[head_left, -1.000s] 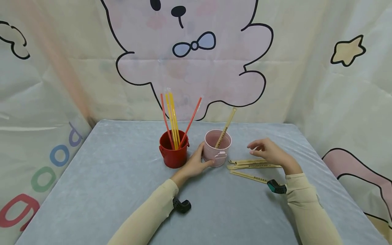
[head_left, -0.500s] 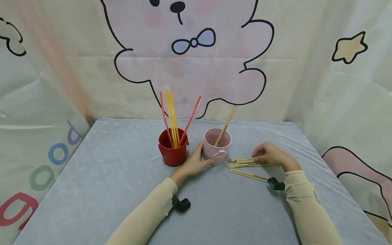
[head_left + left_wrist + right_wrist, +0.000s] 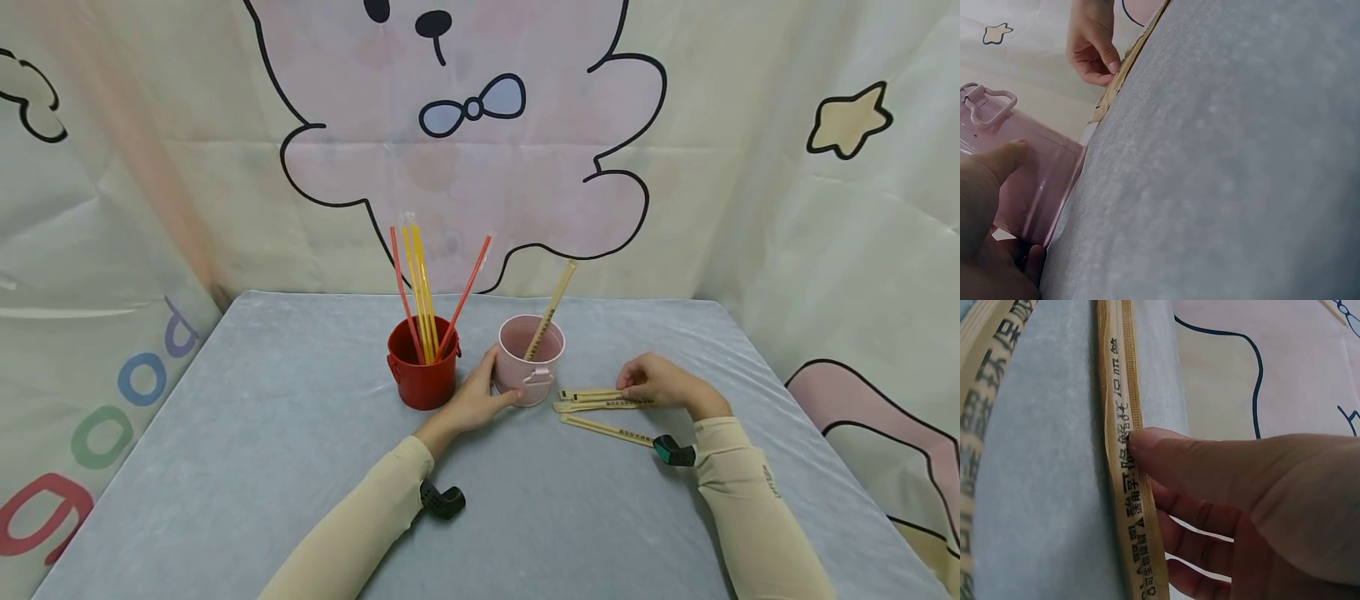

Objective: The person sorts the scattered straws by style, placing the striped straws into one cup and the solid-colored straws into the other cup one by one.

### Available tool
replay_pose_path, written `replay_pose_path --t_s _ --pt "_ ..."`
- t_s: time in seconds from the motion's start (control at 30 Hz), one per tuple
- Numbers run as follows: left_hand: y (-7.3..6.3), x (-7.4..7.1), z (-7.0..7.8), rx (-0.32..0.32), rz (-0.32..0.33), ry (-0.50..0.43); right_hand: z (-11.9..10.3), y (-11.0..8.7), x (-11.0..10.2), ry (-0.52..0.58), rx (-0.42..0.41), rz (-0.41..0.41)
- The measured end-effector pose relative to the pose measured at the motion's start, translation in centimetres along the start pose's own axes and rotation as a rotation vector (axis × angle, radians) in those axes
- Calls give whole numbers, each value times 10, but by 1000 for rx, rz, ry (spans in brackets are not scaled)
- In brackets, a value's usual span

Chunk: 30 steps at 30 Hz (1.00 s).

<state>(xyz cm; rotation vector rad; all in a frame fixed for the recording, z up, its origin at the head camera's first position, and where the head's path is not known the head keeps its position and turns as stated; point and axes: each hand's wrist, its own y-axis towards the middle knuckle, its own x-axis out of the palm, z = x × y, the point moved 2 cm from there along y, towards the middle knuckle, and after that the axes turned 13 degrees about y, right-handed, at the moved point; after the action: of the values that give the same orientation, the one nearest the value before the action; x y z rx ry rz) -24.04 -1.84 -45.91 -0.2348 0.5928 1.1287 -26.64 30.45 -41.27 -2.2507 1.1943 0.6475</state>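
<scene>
My left hand [image 3: 471, 402] holds a small pink bucket [image 3: 516, 377], thumb on its front and fingers round its left side. One paper-wrapped straw [image 3: 550, 312] leans inside it. To the right, several more straws in printed tan paper lie on the table. My right hand [image 3: 666, 387] pinches the farthest of these, a wrapped straw [image 3: 1124, 456], between thumb and fingers; part of it is hidden under the hand. Nearer me lie another wrapped straw [image 3: 592, 406] and a slanting one [image 3: 607, 428].
Left of the pink bucket stands a red bucket [image 3: 422, 388] with red straws [image 3: 472, 279] and yellow straws [image 3: 422, 283] upright in it. A grey-blue cloth [image 3: 300, 467] covers the table, and a printed curtain [image 3: 705, 167] hangs behind.
My right hand has come down from above the wrapped straws and moved slightly right, and its fingers now pinch one. My left hand stays on the pink bucket.
</scene>
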Motion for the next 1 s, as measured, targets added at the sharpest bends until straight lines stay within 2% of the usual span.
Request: replay_pose_path --t_s 0.6,0.77,0.93,1.0 --pt "-2 0 1 -22 -2 6 -1 -1 -2 -1 -7 4" --pt "-2 -1 2 -21 -5 6 -1 -2 -7 -24 -22 60" --pt "-3 -2 3 -9 -4 -10 -7 -4 -11 -96 -84 155" --pt "-5 -5 11 -6 -9 -27 -11 -5 -12 -120 -99 204"
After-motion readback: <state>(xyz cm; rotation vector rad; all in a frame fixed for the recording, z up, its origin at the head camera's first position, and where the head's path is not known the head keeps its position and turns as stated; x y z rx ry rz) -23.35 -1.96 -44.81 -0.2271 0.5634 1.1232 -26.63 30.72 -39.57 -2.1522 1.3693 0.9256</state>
